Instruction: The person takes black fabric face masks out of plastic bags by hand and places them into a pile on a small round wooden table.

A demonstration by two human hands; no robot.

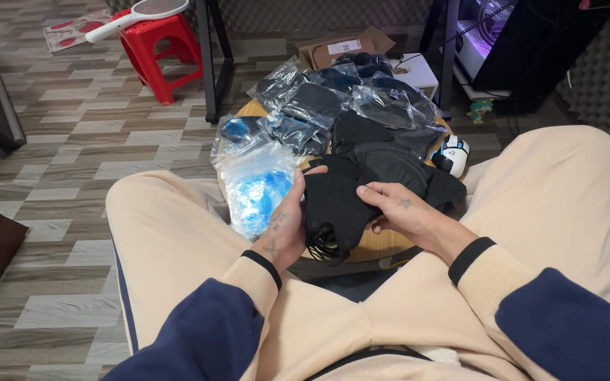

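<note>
Masks first: we record one black face mask (pixel 333 208) held between both hands above a small round wooden counter (pixel 372 243), over our lap. Our left hand (pixel 285 227) grips its left edge, thumb on top and fingers curled out of sight beneath the fabric. Our right hand (pixel 402 213) closes on its right side, fingers lying across the front; its fingertips underneath are hidden. Ear loops dangle below the mask in a dark tangle we cannot count.

Behind it, we note a pile of loose black masks (pixel 390 159) on the counter; their number is not clear, since they overlap. Clear plastic bags (pixel 333 99) hold dark items farther back, contents blurred by glare. One clear bag with blue contents (pixel 255 187) lies just beside the left hand; we cannot tell what is inside it. A white computer mouse (pixel 453 154) sits at the counter's right edge, partly covered. Most of the counter's surface is hidden.

An open cardboard box (pixel 340 46) and a red plastic stool (pixel 160 49) stand on the floor.
</note>
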